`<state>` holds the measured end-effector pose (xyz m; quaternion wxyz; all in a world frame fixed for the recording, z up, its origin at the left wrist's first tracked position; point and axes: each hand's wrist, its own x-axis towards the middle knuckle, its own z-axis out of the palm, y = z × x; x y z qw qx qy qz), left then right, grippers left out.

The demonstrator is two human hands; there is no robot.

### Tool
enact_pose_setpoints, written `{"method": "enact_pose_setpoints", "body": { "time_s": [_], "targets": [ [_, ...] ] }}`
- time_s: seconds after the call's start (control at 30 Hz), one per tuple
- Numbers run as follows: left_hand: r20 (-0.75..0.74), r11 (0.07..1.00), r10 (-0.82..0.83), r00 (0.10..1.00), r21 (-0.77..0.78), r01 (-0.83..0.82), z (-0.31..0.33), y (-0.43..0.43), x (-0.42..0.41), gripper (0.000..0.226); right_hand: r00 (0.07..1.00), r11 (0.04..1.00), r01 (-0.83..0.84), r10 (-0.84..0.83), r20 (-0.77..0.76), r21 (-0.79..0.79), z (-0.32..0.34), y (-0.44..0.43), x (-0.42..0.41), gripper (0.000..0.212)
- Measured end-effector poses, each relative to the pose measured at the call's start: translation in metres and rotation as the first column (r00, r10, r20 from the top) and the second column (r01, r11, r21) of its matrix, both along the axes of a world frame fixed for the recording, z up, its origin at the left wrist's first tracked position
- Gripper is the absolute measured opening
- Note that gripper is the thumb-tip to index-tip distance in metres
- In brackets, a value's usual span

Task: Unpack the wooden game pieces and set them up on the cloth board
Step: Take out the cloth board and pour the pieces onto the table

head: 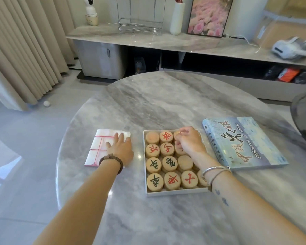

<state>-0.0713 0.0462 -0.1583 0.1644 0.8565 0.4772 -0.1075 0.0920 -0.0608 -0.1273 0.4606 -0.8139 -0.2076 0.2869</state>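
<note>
**Entry: hands at box and cloth, pieces still packed**

R hand (190, 141): over far-right corner of the box tray (177, 193), fingers (185, 130) curled down onto the top-row discs. Back of hand blocks the contact, so can't tell if a disc is actually pinched or only touched. Silver bangles (215, 169) on the wrist.

L hand (121, 149): flat, fingers straight and slightly spread, pressing on the cloth board (97, 147). Cloth is folded, white w/ red lines, lying on the table (166, 103) just left of the tray. Only a few grid lines show; the rest is folded under or beneath the palm. Dark bead bracelet (113, 159) on the wrist.

Wooden pieces (169, 163): all in the tray, four rows. Three cols readable: red and dark characters, some blank faces up. Fourth col mostly hidden under R hand and forearm. Edges of more discs show below some of them; count unclear.

Lid (244, 144): blue, printed "Chinese chess", flat on table just right of the tray, apart from it. Dark rounded object at frame's right edge, cut off, not identifiable.
</note>
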Motion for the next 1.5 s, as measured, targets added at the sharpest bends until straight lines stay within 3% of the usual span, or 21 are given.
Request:
{"method": "enact_pose_setpoints", "body": {
  "time_s": [0.07,0.17,0.3,0.37,0.47,0.57,0.67,0.8,0.93,1.03,1.13,1.2,1.3,1.4,1.5],
  "targets": [
    [0.122,0.997,-0.032,0.992,0.077,0.022,0.007,-0.007,0.014,0.047,0.989,0.989,0.148,-0.148,0.016,-0.008,0.0,-0.01,0.022,0.027],
    [0.265,0.993,-0.086,0.96,0.098,0.062,0.02,-0.02,0.04,0.04,0.929,0.93,0.318,-0.268,0.254,-0.185,-0.002,-0.035,0.051,0.037],
    [0.285,0.977,-0.214,0.934,0.079,0.2,0.029,-0.042,0.072,0.04,0.886,0.817,0.332,-0.098,0.453,-0.471,-0.014,-0.072,0.066,0.054],
    [0.285,0.964,-0.265,0.921,0.078,0.254,0.031,-0.051,0.081,0.041,0.892,0.747,0.276,0.037,0.451,-0.605,-0.023,-0.083,0.067,0.062],
    [0.283,0.956,-0.292,0.914,0.055,0.288,0.034,-0.057,0.09,0.042,0.887,0.697,0.23,0.137,0.441,-0.679,-0.03,-0.088,0.069,0.063],
    [0.293,0.96,-0.273,0.916,0.018,0.281,0.034,-0.059,0.094,0.043,0.833,0.709,0.237,0.204,0.515,-0.665,-0.028,-0.086,0.071,0.048],
    [0.319,0.971,-0.226,0.92,-0.004,0.24,0.037,-0.057,0.096,0.041,0.784,0.782,0.215,0.219,0.581,-0.585,-0.013,-0.08,0.067,0.042],
    [0.407,0.981,-0.153,0.9,-0.05,0.189,0.043,-0.053,0.097,0.04,0.731,0.906,0.157,0.162,0.663,-0.394,0.015,-0.067,0.053,0.041],
    [0.546,0.973,-0.004,0.838,-0.193,0.13,0.05,-0.05,0.097,0.044,0.702,0.977,0.048,0.114,0.703,-0.206,0.041,-0.045,0.038,0.039],
    [0.644,0.899,0.253,0.722,-0.432,0.07,0.057,-0.046,0.097,0.051,0.713,0.994,-0.041,0.097,0.695,-0.096,0.053,-0.029,0.025,0.036],
    [0.607,0.599,0.681,0.409,-0.783,0.165,0.065,-0.043,0.1,0.037,0.69,0.978,-0.204,0.171,0.703,-0.037,0.052,-0.021,0.007,0.031],
    [0.543,0.5,0.813,0.21,-0.836,0.225,0.069,-0.04,0.099,0.021,0.667,0.949,-0.313,0.256,0.7,-0.048,0.049,-0.016,-0.001,0.031],
    [0.593,0.575,0.797,0.118,-0.803,0.157,0.071,-0.034,0.096,0.021,0.663,0.927,-0.362,0.327,0.674,-0.093,0.048,-0.011,-0.004,0.04],
    [0.636,0.619,0.767,0.083,-0.768,0.163,0.082,-0.033,0.095,0.017,0.692,0.958,-0.264,0.27,0.669,-0.113,0.051,-0.008,0.002,0.05],
    [0.719,0.694,0.686,0.114,-0.693,0.192,0.092,-0.034,0.096,0.01,0.688,0.989,-0.14,0.13,0.714,-0.046,0.058,-0.004,0.01,0.042]
  ]
}}
